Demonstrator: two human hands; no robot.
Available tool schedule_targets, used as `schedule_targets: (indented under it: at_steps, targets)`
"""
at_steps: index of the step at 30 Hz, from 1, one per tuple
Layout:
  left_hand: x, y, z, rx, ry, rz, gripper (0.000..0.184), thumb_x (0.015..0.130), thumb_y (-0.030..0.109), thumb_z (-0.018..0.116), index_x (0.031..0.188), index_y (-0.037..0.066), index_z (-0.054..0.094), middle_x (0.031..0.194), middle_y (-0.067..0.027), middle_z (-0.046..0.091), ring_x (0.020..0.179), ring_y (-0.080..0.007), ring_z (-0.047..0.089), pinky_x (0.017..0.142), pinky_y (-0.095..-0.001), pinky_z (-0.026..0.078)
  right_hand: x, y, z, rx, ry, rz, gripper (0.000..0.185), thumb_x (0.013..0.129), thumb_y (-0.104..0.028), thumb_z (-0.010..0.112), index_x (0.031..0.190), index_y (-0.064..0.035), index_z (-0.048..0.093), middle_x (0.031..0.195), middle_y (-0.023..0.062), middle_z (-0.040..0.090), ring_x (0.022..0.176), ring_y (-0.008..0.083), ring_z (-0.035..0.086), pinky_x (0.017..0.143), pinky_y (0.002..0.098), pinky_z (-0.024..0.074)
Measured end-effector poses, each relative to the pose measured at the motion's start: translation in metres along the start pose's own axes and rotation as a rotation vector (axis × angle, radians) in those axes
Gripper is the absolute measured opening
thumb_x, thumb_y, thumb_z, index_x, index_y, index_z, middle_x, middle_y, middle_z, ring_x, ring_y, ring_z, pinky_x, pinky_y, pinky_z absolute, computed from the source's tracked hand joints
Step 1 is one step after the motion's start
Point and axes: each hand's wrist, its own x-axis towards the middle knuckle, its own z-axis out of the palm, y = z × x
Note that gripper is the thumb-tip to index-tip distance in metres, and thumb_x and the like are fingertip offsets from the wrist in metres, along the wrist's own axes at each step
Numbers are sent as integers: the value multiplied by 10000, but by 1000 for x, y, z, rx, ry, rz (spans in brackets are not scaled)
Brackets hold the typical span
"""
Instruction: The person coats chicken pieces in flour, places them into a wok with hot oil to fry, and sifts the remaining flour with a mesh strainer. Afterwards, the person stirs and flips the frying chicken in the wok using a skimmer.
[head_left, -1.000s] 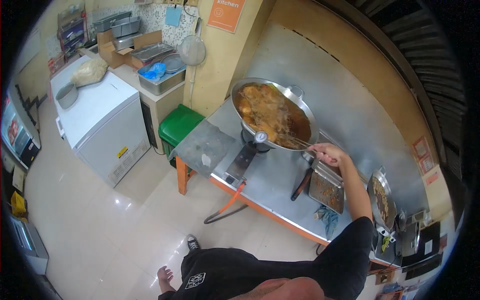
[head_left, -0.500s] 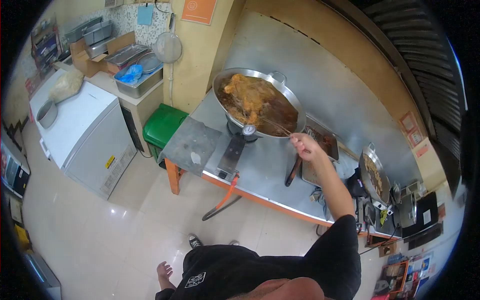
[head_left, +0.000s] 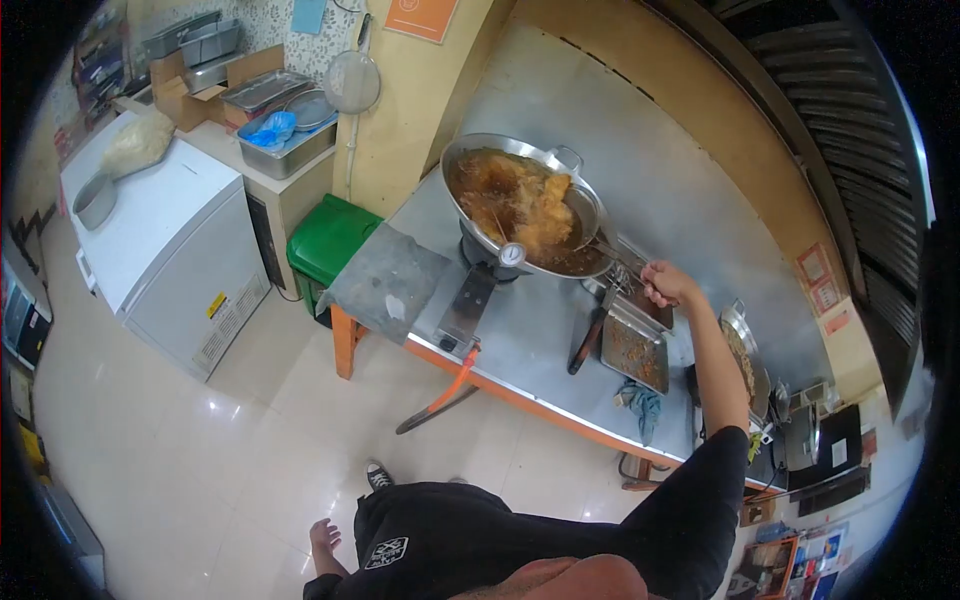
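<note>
My right hand (head_left: 664, 284) is closed round the handle of a wire skimmer (head_left: 612, 252), whose head reaches into the right side of a large wok (head_left: 452, 190). Dark oil bubbles in the wok. Golden-brown fried food (head_left: 551, 208) lies in the oil by the skimmer, partly blurred by steam and foam. A dial thermometer (head_left: 511, 254) sits at the wok's front rim. Low at my side, away from the counter, my left hand (head_left: 323, 537) hangs with its fingers loosely apart and nothing in them.
A metal tray with crumbs (head_left: 636, 350), a dark-handled utensil (head_left: 588, 340) and a cloth (head_left: 642, 405) lie right of the wok. Another wok (head_left: 742, 345) stands farther right. At left are a green bin (head_left: 335, 235) and a white chest freezer (head_left: 170, 230).
My right hand has moved right with the skimmer, away from the wok's front. The fried food has shifted from the wok's left side to its right. My left hand stays low.
</note>
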Motion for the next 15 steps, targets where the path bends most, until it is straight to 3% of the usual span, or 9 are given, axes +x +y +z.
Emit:
schedule_targets:
  at_steps: [2, 6, 9, 12, 15]
  targets:
    - [4, 19, 4, 47, -20, 4, 370, 851, 287, 438, 1175, 116, 491, 988, -128, 575, 782, -254, 573, 673, -412, 470, 4, 5, -2, -72, 45, -39, 135, 912, -155, 400, 817, -80, 458, 529, 10, 471, 342, 75, 387, 283, 223, 267]
    - [4, 48, 6, -57, -23, 205, 328, 889, 333, 439, 1133, 128, 516, 936, -102, 573, 786, -235, 563, 671, -400, 479, -7, -1, -7, -155, 132, -57, 110, 884, -126, 413, 802, -67, 459, 531, 45, 494, 333, 97, 420, 267, 252, 282]
    - [5, 55, 6, -11, -37, 187, 331, 900, 335, 426, 1137, 121, 513, 924, -98, 569, 780, -229, 562, 665, -387, 475, 7, 4, -8, -584, 166, -177, 80, 849, -103, 432, 827, -38, 473, 571, 141, 550, 404, 252, 530, 344, 358, 387]
    - [5, 60, 1, 58, -30, 122, 316, 887, 284, 427, 1136, 108, 508, 920, -109, 574, 745, -216, 561, 633, -367, 477, 16, 13, 14, -861, 539, -715, 148, 839, -111, 442, 862, 3, 533, 743, 254, 590, 671, 423, 584, 578, 490, 464]
    - [0, 61, 1, 35, -1, 135, 310, 882, 256, 423, 1136, 100, 506, 902, -112, 577, 717, -211, 558, 620, -361, 479, -8, 5, 21, -800, 488, -551, 160, 859, -153, 460, 918, -21, 529, 809, 269, 580, 796, 482, 533, 696, 535, 426]
